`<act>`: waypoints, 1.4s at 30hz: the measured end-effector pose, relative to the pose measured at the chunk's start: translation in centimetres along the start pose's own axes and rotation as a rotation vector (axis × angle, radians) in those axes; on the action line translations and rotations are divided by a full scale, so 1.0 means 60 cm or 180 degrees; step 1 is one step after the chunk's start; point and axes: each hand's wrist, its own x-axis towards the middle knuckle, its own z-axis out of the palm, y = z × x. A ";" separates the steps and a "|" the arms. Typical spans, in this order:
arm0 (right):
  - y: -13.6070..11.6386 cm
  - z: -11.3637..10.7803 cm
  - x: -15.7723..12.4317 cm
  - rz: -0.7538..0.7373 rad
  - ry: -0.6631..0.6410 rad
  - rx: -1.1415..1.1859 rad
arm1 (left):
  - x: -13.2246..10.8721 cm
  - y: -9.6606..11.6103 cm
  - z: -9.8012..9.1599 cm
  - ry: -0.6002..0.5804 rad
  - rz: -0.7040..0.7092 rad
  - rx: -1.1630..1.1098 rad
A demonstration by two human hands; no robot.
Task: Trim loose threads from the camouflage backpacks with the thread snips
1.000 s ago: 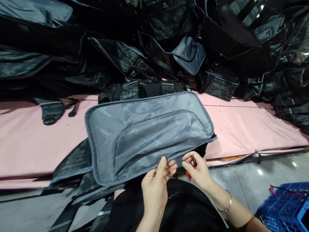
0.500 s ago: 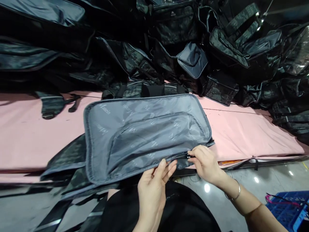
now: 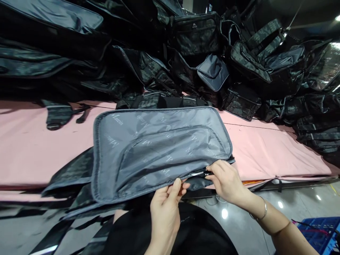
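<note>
A bag's grey lining panel (image 3: 159, 141), printed with white lettering and edged in dark binding, lies face up in front of me. My left hand (image 3: 166, 209) pinches the panel's near edge between thumb and fingers. To its right, my right hand (image 3: 225, 179) is closed on what look like thread snips (image 3: 198, 173), a slim silver blade with a dark grip, directed left along the same edge. The fingers hide most of the grip. Dark camouflage parts of the bag (image 3: 77, 170) spread out under the panel on the left, with straps hanging down.
A pink padded table (image 3: 265, 148) runs across the view. Several dark camouflage bags (image 3: 196, 33) are heaped along its far side. A strap with a buckle (image 3: 57, 115) lies at left. A blue plastic crate (image 3: 316, 233) stands on the floor at lower right.
The silver blade now shows between my hands, where only a dark end was visible before. My left fingers have curled in more on the edge. The view has tilted slightly.
</note>
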 end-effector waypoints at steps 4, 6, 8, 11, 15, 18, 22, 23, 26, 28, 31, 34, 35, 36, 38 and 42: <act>-0.002 0.000 0.012 -0.0109 -0.0138 -0.0099 | 0.000 0.001 -0.002 -0.0071 0.0039 0.0039; -0.003 -0.002 0.018 -0.0157 -0.0200 -0.0156 | 0.000 0.003 -0.003 -0.0086 0.0017 0.0002; -0.003 -0.005 0.023 -0.0204 -0.0237 -0.0158 | 0.000 0.004 -0.003 -0.0114 -0.0014 -0.0037; 0.000 -0.010 0.027 -0.0283 -0.0242 -0.0055 | 0.000 0.007 -0.002 -0.0156 -0.0038 -0.0071; 0.005 -0.012 0.029 -0.0377 -0.0222 0.0084 | 0.001 0.011 -0.001 -0.0199 -0.0021 -0.0094; 0.007 -0.011 0.030 -0.0371 -0.0214 0.0073 | -0.001 0.013 0.000 -0.0270 0.0031 -0.0082; 0.008 -0.011 0.033 -0.0403 -0.0189 0.0062 | -0.001 0.015 -0.001 -0.0336 0.0062 -0.0043; 0.008 -0.010 0.034 -0.0432 -0.0174 0.0057 | 0.000 0.014 -0.002 -0.0338 0.0062 -0.0042; 0.010 -0.008 0.036 -0.0493 -0.0119 0.0033 | 0.002 0.011 -0.005 -0.0335 0.0027 -0.0054; 0.011 -0.005 0.037 -0.0523 -0.0082 0.0058 | 0.003 0.010 -0.005 -0.0322 0.0019 -0.0067; 0.011 -0.002 0.037 -0.0526 -0.0051 0.0123 | 0.002 0.011 -0.003 -0.0300 0.0021 -0.0083; 0.013 0.001 0.036 -0.0507 -0.0006 0.0205 | 0.000 0.015 0.000 -0.0267 -0.0060 -0.0091; 0.014 0.002 0.036 -0.0502 0.0020 0.0259 | 0.000 0.016 0.000 -0.0256 -0.0093 -0.0086; 0.016 0.003 0.036 -0.0492 0.0058 0.0329 | 0.000 0.018 -0.001 -0.0252 -0.0128 -0.0070; 0.021 0.006 0.035 -0.0452 0.0124 0.0476 | 0.000 0.020 -0.007 -0.0273 -0.0208 0.0002; 0.030 0.014 0.033 -0.0290 0.0134 0.0626 | 0.005 0.022 -0.026 -0.0237 -0.0336 0.0107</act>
